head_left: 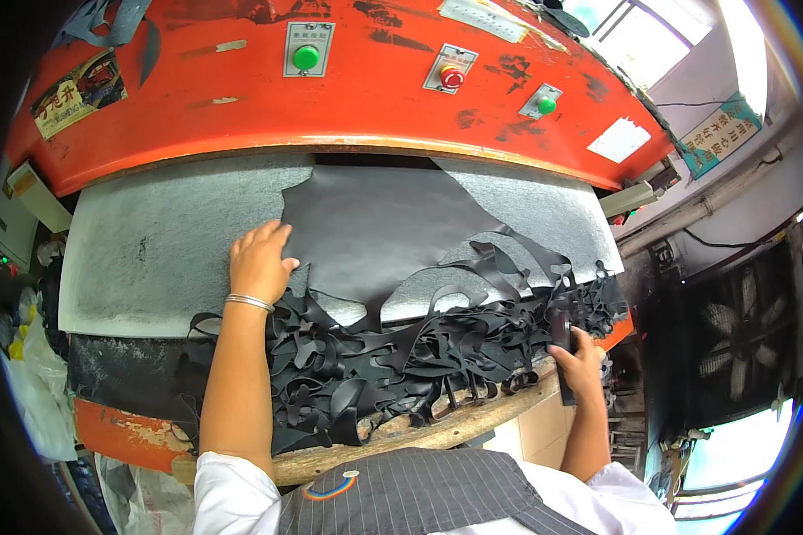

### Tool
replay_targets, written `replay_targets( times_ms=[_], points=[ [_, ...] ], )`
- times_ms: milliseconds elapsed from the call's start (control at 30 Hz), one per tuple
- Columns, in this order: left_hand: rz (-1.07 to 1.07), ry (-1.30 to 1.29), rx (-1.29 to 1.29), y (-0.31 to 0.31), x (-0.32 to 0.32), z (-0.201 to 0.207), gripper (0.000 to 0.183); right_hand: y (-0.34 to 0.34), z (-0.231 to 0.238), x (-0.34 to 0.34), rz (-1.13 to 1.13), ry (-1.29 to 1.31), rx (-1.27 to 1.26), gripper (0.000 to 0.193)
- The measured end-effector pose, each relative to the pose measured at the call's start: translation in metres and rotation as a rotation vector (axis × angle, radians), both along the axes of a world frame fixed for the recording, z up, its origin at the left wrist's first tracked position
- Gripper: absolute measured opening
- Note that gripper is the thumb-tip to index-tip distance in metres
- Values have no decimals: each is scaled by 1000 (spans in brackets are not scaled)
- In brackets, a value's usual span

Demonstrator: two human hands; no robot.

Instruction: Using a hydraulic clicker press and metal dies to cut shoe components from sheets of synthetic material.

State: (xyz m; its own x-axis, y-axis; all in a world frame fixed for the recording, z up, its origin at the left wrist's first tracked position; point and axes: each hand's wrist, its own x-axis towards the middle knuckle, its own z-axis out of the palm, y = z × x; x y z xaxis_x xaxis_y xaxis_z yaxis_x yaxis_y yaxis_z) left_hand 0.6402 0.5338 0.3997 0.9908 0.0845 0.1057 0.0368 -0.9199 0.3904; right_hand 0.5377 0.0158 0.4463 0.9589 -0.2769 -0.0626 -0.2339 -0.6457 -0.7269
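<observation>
Black leather [384, 223] lies across the pale board [152, 241], seemingly being positioned, with the left hand [260, 260] loosely spread at its edge and the right hand [582, 364] pinching a dark piece [560, 330], so the next move likely calls for keeping the leather flat

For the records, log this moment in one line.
left hand: open, by black sheet; right hand: gripping dark object; scraps: heaped
</observation>
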Motion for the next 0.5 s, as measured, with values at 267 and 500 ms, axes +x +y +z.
replay_targets(
  times_ms=[267, 500],
  points=[
    [-11, -103, 21, 6, -17, -32, 44, 79, 69, 44, 807, -315, -437, 65],
    [-6, -111, -136, 3, -17, -30, 74, 204, 4, 159, 1384, -452, -443, 57]
  ],
)
